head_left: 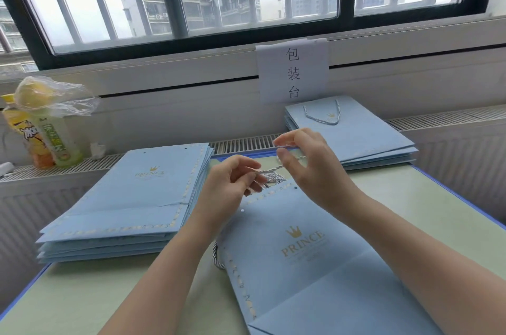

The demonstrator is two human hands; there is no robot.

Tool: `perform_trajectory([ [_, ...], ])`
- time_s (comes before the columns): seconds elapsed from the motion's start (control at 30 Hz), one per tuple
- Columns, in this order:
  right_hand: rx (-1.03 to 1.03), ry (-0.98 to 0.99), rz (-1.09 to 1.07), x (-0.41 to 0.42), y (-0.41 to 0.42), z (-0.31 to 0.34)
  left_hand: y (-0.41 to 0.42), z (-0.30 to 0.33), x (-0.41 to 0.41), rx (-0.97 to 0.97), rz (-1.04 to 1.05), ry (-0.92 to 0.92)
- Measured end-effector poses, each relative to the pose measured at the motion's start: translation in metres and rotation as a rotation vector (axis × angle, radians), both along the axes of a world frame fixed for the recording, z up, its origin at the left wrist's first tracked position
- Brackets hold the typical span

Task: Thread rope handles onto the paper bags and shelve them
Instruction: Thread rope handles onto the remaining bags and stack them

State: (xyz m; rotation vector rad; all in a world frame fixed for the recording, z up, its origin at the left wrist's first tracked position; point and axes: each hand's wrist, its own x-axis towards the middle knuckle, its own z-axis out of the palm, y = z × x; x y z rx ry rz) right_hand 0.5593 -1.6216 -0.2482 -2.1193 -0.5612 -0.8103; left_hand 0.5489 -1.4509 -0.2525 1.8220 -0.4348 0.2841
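We held the rope handle just above the top edge of the paper bag, which lay flat on the near tabletop with its punched holes facing us, ready for threading. Our left hand had its fingers curled round a bunch of rope, and our right hand pinched the free end between thumb and forefinger, we judged so as to aim it at a hole. Another length of rope showed from under the bag's left edge. To the left lay the unthreaded stack; far right sat the finished stack, a handle already fitted. Bottles stood far left.
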Motion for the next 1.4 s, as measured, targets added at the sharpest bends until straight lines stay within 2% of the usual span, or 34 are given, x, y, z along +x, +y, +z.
perform_trajectory([
  [0.13, -0.125, 0.15, 0.172, -0.005, 0.008, -0.008, -0.001, 0.003, -0.004, -0.054, -0.028, -0.005],
  [0.27, 0.004, 0.16, 0.199, -0.005, 0.006, -0.007, 0.0, 0.003, -0.001, -0.015, 0.023, 0.012],
  [0.47, 0.16, 0.176, 0.194, -0.007, 0.006, -0.004, 0.001, 0.003, -0.002, 0.003, -0.005, 0.065],
  [0.67, 0.059, 0.198, 0.176, -0.004, 0.008, -0.007, -0.002, 0.001, -0.002, 0.043, 0.031, 0.025],
  [0.83, 0.133, 0.249, 0.221, -0.006, 0.01, -0.007, -0.002, 0.002, -0.001, 0.035, 0.06, 0.011],
  [0.9, 0.142, 0.247, 0.222, -0.007, 0.009, -0.005, 0.002, 0.0, 0.003, 0.154, 0.145, 0.002],
  [1.03, 0.108, 0.231, 0.203, -0.008, 0.009, -0.004, 0.013, -0.005, 0.009, 0.729, 0.347, 0.052],
  [1.1, 0.056, 0.26, 0.204, -0.009, 0.011, -0.005, 0.012, -0.007, 0.008, 0.868, 0.33, 0.086],
  [1.2, -0.035, 0.296, 0.208, -0.01, 0.013, -0.011, 0.007, -0.006, 0.006, 0.813, 0.271, 0.069],
  [1.3, -0.06, 0.274, 0.206, -0.01, 0.016, -0.014, 0.006, -0.001, 0.007, 0.607, 0.235, 0.029],
  [1.4, -0.026, 0.243, 0.23, -0.013, 0.019, -0.011, 0.008, 0.004, 0.006, 0.449, 0.216, 0.094],
])
